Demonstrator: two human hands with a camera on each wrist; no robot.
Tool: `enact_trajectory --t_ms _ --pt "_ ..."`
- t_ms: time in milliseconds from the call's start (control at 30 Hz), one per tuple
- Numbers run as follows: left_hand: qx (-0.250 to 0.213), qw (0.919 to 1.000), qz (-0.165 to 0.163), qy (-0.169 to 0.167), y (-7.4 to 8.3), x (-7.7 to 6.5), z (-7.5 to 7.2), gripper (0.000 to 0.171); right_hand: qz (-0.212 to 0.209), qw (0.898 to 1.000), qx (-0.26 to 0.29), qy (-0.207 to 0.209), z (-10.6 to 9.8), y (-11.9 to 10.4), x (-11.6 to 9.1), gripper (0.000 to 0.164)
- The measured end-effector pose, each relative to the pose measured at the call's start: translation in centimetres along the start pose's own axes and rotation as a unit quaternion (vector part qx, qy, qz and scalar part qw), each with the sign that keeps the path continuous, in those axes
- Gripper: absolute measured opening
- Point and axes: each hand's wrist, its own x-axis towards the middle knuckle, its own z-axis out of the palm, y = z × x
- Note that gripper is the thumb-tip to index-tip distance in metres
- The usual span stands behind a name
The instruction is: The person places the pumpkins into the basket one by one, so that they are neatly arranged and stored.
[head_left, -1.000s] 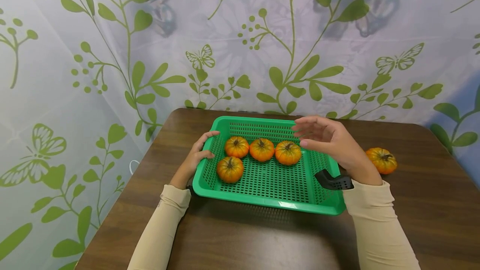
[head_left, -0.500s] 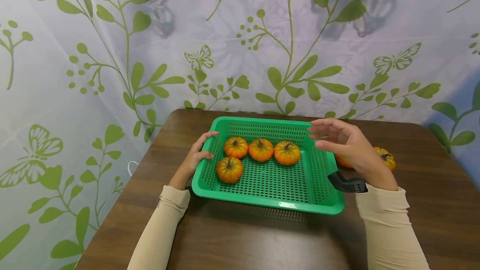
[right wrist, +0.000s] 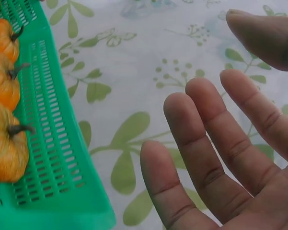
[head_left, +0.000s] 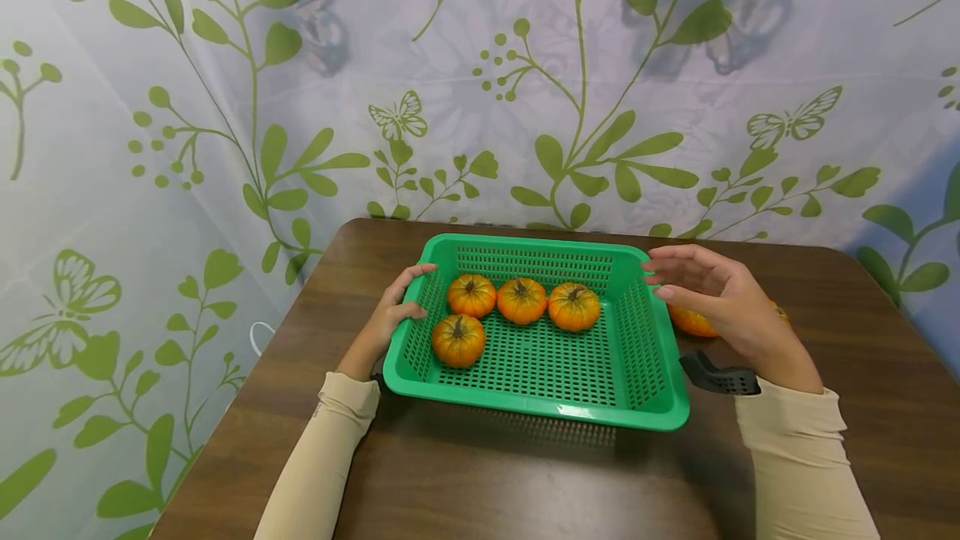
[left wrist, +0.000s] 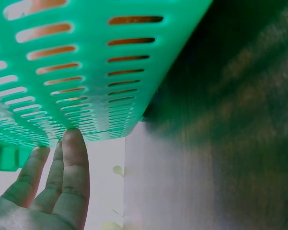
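My left hand [head_left: 386, 319] grips the left rim of a green plastic basket [head_left: 517, 411], with index finger and thumb over the rim. In the left wrist view, other fingers [left wrist: 73, 177] touch the basket's slotted outer wall. Several small orange pumpkins [head_left: 573, 307] sit in the basket, three in a row along the back and one in front at the left. My right hand [head_left: 731, 302] hovers by the basket's right rim, fingers loosely bent and holding nothing. Below and behind it, an orange pumpkin [head_left: 692, 322] lies on the table, partly hidden. Another pumpkin [head_left: 782, 313] barely shows past the wrist.
The basket stands on a brown wooden table [head_left: 525, 482]. A cloth [head_left: 480, 107] with green leaves and butterflies hangs behind the table and to its left. A thin white cable loop [head_left: 258, 338] shows by the left table edge.
My right hand has moved right, from above the basket's right part to just outside its rim. A second pumpkin on the table has come into view. My left hand stays on the rim.
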Motion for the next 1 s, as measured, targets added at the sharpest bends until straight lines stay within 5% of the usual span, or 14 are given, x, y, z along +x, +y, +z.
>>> enact_trajectory --t_ms 400,700,833,1000 --pt "0.000 1.0000 -0.007 0.003 0.0 0.0 0.0 0.078 -0.002 0.999 -0.016 0.040 -1.7 1.5 -1.4 0.044" --pt "0.000 1.0000 -0.005 0.005 0.2 0.0 0.1 0.078 -0.034 0.994 0.042 0.090 -2.3 2.7 -2.3 0.045" --pt "0.000 1.0000 -0.005 0.006 0.1 0.0 0.1 0.078 -0.048 0.988 0.059 0.134 -2.3 3.3 -2.4 0.045" --pt "0.001 1.0000 -0.004 0.006 0.1 0.0 0.1 0.078 -0.048 0.978 -0.002 0.202 -2.4 4.0 -2.6 0.043"
